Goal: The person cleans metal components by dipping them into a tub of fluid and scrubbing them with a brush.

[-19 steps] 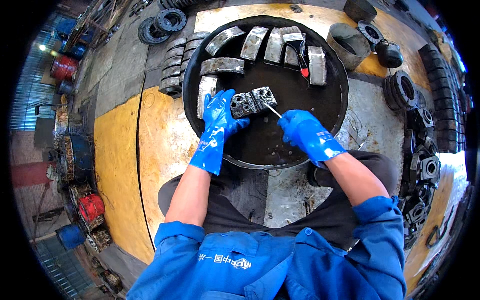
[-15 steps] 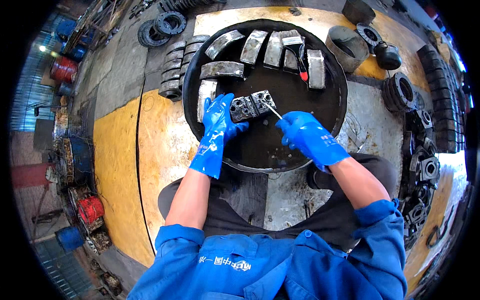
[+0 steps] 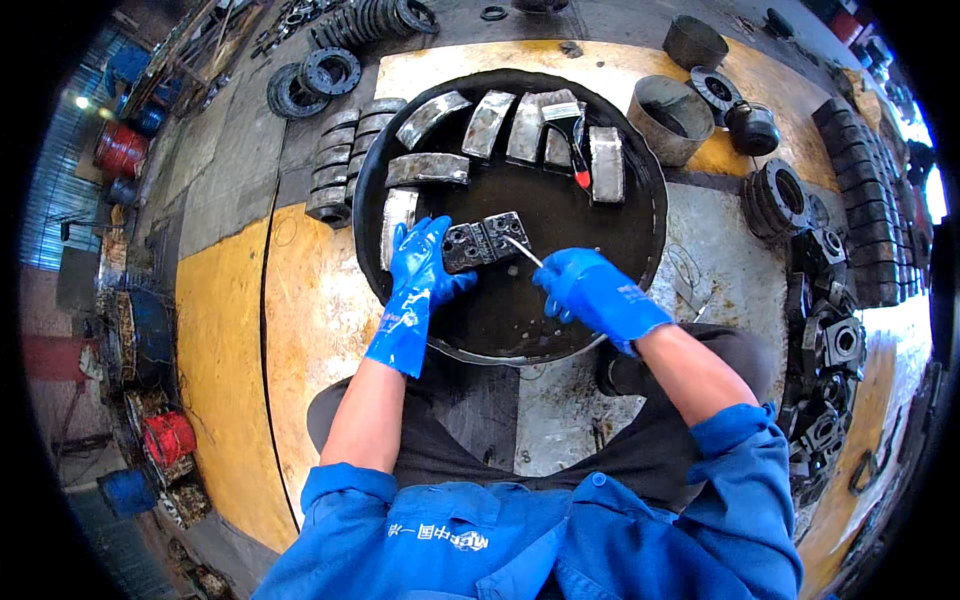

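My left hand [image 3: 420, 262], in a blue rubber glove, grips the left end of a dark, wet metal block [image 3: 484, 243] with several holes, split by a groove. It sits tilted over the oily liquid in a big round black pan [image 3: 662, 215]. In my gloved right hand [image 3: 592, 288] is a thin metal rod [image 3: 526, 252]. Its tip meets the right half of the block near a hole, and my fingers hide its other end. Around the pan's far side lie several curved metal blocks [image 3: 428, 169]. A flat paintbrush [image 3: 570, 140] with a red-tipped black handle rests among them.
Stacked curved metal pieces [image 3: 332, 180] stand left of the pan. Beyond its right rim are an open metal cylinder [image 3: 672, 120], a dark pot [image 3: 752, 128] and ring flanges [image 3: 778, 195]. Dark machined parts [image 3: 830, 345] are piled along the right. Yellow boards [image 3: 225, 350] cover the floor at left.
The whole view has shifted, so the pan and hands appear slightly lower and further left. Both hands keep their grips, and the rod's tip stays at the block's right half.
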Action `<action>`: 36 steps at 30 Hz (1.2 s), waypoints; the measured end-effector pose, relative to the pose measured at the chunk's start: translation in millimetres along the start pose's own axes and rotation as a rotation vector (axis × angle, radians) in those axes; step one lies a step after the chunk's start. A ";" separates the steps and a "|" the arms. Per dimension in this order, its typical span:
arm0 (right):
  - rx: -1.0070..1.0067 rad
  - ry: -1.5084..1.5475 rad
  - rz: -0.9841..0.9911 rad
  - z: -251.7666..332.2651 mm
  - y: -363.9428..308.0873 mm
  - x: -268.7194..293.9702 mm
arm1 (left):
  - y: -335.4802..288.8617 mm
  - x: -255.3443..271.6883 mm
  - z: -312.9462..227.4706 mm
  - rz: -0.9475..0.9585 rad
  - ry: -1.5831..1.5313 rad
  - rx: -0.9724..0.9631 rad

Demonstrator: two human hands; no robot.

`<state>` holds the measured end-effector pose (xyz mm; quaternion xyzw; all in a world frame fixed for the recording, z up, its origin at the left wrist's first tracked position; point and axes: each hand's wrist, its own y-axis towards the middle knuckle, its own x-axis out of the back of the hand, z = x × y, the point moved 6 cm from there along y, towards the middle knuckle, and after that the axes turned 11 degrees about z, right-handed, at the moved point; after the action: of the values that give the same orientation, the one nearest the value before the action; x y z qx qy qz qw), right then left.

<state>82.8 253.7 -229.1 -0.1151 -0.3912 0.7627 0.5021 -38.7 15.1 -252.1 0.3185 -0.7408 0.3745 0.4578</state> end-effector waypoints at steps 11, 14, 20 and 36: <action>-0.131 -1.048 -0.925 -22.3 -89.6 220.4 | -4.7 -3.8 2.0 -0.043 -0.014 0.011; -0.051 -1.212 -0.767 -37.5 -78.8 227.9 | -3.5 -3.4 1.6 -0.039 -0.012 0.009; -0.090 -1.368 -0.609 -39.9 -3.5 217.1 | -5.8 -5.7 5.5 -0.063 -0.060 0.008; -0.039 -1.551 -0.595 67.6 26.4 162.5 | -5.2 0.7 0.6 -0.015 -0.030 0.045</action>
<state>-49.8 355.2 -167.5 0.5428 -0.6533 0.4543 0.2686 -35.0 11.8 -250.3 0.3397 -0.7365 0.3831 0.4422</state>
